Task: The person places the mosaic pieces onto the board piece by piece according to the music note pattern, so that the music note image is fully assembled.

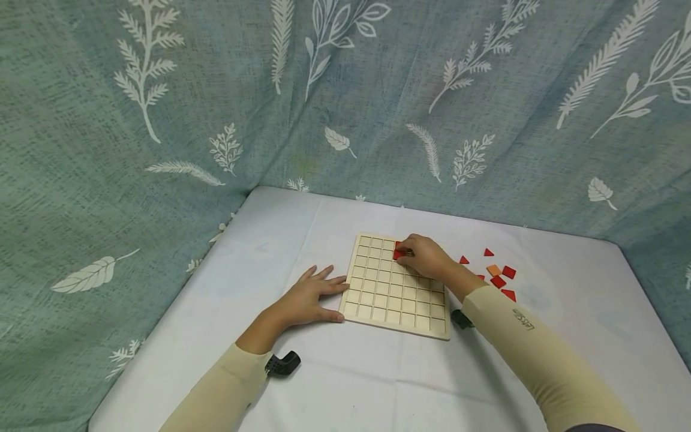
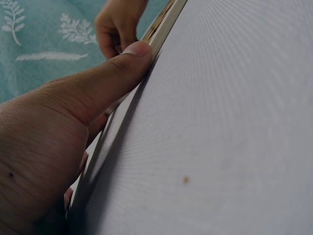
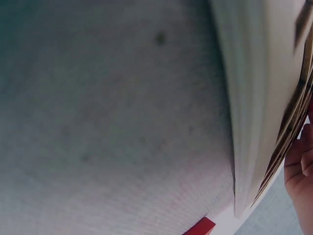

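The right hand (image 1: 426, 257) pinches a red piece (image 1: 398, 255) at the board (image 1: 380, 288) beneath it; the left hand (image 1: 305, 300), spread wide, touches the board.

Blue-green fabric (image 1: 216, 90), leaf-printed in white, hangs behind and beside the white-covered table (image 1: 335, 390); surface lightly creased, one brown speck (image 2: 186, 180), possibly a stain, blurred in left-wrist view

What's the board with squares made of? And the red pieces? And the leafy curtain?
Board: probably wood, matte, from its pale tan colour.
Red pieces: evenly coloured, maybe painted wood or plastic; too small to tell.
Curtain: looks like dull cloth, with a threadlike weave and creases.
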### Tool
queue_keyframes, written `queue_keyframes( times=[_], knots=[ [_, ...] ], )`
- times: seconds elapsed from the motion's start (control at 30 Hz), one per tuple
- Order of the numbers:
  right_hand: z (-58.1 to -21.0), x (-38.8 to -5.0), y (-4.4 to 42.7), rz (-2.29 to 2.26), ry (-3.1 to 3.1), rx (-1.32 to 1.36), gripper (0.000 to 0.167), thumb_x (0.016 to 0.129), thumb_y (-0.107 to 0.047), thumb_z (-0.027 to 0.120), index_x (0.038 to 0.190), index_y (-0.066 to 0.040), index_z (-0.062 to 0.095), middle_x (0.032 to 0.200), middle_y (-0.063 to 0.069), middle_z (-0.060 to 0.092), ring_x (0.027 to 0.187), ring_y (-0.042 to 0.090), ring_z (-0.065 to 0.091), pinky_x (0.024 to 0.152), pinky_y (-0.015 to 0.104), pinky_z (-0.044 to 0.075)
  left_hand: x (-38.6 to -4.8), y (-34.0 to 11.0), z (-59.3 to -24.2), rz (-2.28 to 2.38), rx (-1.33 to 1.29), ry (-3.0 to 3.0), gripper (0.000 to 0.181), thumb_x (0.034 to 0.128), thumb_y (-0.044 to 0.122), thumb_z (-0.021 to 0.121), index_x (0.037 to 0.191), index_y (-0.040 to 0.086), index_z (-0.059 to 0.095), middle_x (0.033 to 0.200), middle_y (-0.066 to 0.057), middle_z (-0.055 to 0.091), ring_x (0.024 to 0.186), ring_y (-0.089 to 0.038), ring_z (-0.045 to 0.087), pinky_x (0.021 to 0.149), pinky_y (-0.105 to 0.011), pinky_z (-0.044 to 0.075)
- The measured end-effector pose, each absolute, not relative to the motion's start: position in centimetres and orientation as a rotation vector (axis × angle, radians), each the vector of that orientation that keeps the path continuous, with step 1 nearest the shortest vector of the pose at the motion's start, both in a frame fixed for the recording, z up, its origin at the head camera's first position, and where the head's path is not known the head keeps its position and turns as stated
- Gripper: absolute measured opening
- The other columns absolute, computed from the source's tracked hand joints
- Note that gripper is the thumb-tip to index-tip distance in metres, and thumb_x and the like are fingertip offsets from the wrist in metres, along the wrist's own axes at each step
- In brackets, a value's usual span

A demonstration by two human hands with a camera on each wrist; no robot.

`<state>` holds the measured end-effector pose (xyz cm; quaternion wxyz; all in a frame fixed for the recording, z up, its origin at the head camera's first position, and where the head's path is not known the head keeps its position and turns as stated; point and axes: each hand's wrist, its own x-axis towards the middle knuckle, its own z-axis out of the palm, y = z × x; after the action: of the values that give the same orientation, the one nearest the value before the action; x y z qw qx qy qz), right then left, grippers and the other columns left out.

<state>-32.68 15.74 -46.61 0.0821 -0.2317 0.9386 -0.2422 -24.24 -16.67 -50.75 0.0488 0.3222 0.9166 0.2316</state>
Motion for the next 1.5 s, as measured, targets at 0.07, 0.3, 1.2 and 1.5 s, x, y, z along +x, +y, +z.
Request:
queue_keyframes(
  times=[0.07,0.3,1.2,1.5],
  knots=[
    [-46.70,-32.70,15.74,-0.728,2.806,-0.696,0.036,0.094,-0.025,0.068,0.125,-0.007,0.065,0.114,0.004,0.060,0.105,0.021,0.058,0.090,0.041,0.049,-24.24,-16.68,-50.82,0.698,0.984,2.798,0.086,0.0708,0.073,0.067,0.141,0.025,0.054,0.147,0.013,0.041,0.146,-0.019,0.017,0.118,-0.044,0.000],
    [-46.87,-32.91,15.92,-0.774,2.798,-0.711,0.034,0.092,-0.023,0.070,0.121,-0.006,0.067,0.109,0.004,0.061,0.101,0.021,0.058,0.086,0.040,0.050,-24.19,-16.68,-50.91,0.682,0.981,2.806,0.086,0.0707,0.073,0.066,0.141,0.025,0.054,0.147,0.013,0.041,0.146,-0.019,0.017,0.118,-0.044,0.001],
    [-47.20,-32.78,16.30,-0.759,2.815,-0.751,0.023,0.096,-0.021,0.064,0.115,-0.010,0.071,0.107,0.000,0.061,0.099,0.019,0.058,0.086,0.038,0.050,-23.68,-16.15,-50.47,0.641,0.980,2.815,0.087,0.0697,0.074,0.066,0.140,0.023,0.056,0.147,0.011,0.042,0.145,-0.023,0.019,0.118,-0.049,0.003],
    [-46.80,-32.68,16.17,-0.681,2.821,-0.790,0.025,0.098,-0.022,0.061,0.118,-0.011,0.069,0.111,0.001,0.059,0.102,0.020,0.058,0.088,0.039,0.050,-23.97,-16.40,-50.51,0.674,0.968,2.793,0.084,0.0726,0.072,0.066,0.140,0.024,0.055,0.147,0.014,0.041,0.146,-0.020,0.016,0.118,-0.046,0.000]
  ],
)
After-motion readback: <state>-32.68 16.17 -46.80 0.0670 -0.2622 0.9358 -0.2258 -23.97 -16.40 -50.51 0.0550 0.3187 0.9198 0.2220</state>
